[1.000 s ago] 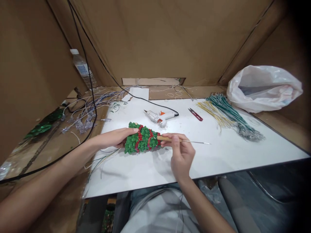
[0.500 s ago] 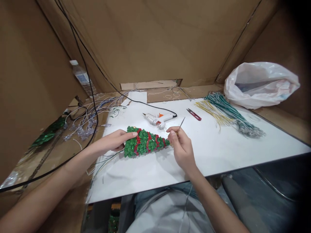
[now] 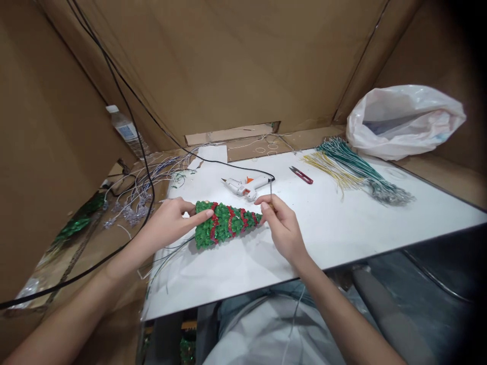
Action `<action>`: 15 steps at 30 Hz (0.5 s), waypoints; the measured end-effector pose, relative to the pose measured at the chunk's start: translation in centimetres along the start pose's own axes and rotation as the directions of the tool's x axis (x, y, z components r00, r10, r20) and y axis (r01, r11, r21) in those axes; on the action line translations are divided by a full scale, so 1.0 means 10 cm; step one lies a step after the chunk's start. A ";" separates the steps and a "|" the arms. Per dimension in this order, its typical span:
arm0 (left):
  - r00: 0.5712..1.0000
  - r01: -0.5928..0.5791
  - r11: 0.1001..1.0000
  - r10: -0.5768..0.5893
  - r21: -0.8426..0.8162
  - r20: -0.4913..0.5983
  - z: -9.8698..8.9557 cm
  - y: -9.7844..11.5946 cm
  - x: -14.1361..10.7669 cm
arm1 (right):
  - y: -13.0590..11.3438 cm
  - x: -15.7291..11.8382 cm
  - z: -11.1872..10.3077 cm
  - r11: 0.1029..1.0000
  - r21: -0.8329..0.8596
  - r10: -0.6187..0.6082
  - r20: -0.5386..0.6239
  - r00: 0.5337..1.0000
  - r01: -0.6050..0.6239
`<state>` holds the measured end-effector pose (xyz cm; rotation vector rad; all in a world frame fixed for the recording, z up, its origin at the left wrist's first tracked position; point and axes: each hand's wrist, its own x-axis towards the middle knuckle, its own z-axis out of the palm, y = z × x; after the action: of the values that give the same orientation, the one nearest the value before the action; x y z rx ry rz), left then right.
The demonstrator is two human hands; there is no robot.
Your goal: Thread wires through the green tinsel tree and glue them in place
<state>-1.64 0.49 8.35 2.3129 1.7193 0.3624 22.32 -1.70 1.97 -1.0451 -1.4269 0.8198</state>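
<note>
A small green Christmas tree ornament (image 3: pixel 224 223) with red garland bands lies on its side over the white board, its tip toward the right. My left hand (image 3: pixel 171 218) grips it at the wide base, thumb on top. In my right hand (image 3: pixel 282 223), beside the tree's tip, is a thin awl-like tool (image 3: pixel 271 188) with its metal shaft pointing up; most of its handle is hidden by the fingers. Thin wires (image 3: pixel 167 258) trail from the tree's base. Just beyond the tree rests a white hot glue gun (image 3: pixel 243 189).
Red thread snips (image 3: pixel 301 175) lie right of the glue gun. Farther right are bundles of yellow wires (image 3: pixel 331 170) and green wires (image 3: pixel 350 165), with a white plastic bag (image 3: pixel 403 142) behind. A black cable (image 3: pixel 140 215), clear lights (image 3: pixel 133 210) and a bottle (image 3: pixel 125 129) occupy the left.
The tool in my right hand has turned from slanting right to nearly upright. My left hand's fingers have shifted at the tree's base. The camera view has moved slightly.
</note>
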 end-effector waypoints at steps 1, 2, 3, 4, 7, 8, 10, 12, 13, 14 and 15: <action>1.000 -0.011 1.000 0.012 -0.013 0.006 0.01 0.00 0.01 | 0.00 0.02 0.00 1.000 -0.031 -0.005 0.025 1.000 0.006; 1.000 -0.013 0.999 0.014 -0.039 0.021 0.02 -0.01 0.01 | 0.01 0.04 0.01 0.997 -0.078 -0.017 0.063 0.998 0.022; 0.999 -0.007 0.997 0.011 -0.073 0.045 0.02 -0.01 0.02 | 0.02 0.06 0.01 0.990 -0.132 -0.033 0.111 0.993 0.048; 0.998 0.004 0.994 0.003 -0.107 0.068 0.03 -0.01 0.02 | 0.04 0.09 0.01 0.980 -0.180 -0.052 0.159 0.986 0.081; 0.995 0.042 0.981 -0.025 -0.188 0.092 0.06 -0.02 0.03 | 0.10 0.17 0.01 0.952 -0.246 -0.112 0.266 0.957 0.180; 0.997 0.048 0.977 -0.033 -0.206 0.076 0.07 -0.03 0.03 | 0.12 0.19 0.00 0.949 -0.243 -0.128 0.285 0.950 0.201; 0.998 0.055 0.972 -0.056 -0.227 0.003 0.10 -0.05 0.03 | 0.14 0.23 0.00 0.943 -0.225 -0.167 0.319 0.933 0.245; 0.991 0.056 0.968 -0.083 -0.246 -0.103 0.13 -0.06 0.04 | 0.15 0.27 0.00 0.934 -0.210 -0.202 0.355 0.913 0.288; 0.984 0.058 0.964 -0.099 -0.258 -0.149 0.15 -0.06 0.04 | 0.15 0.29 0.00 0.929 -0.207 -0.215 0.371 0.903 0.306; 0.977 0.060 0.959 -0.112 -0.276 -0.179 0.16 -0.07 0.04 | 0.14 0.31 0.00 0.925 -0.207 -0.223 0.387 0.895 0.320; 0.973 0.061 0.952 -0.124 -0.300 -0.196 0.17 -0.07 0.04 | 0.14 0.33 0.00 0.921 -0.210 -0.226 0.402 0.887 0.330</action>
<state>-1.59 1.03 6.51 2.0341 1.7244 0.8137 22.66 1.91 1.89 -0.8808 -2.0100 0.6380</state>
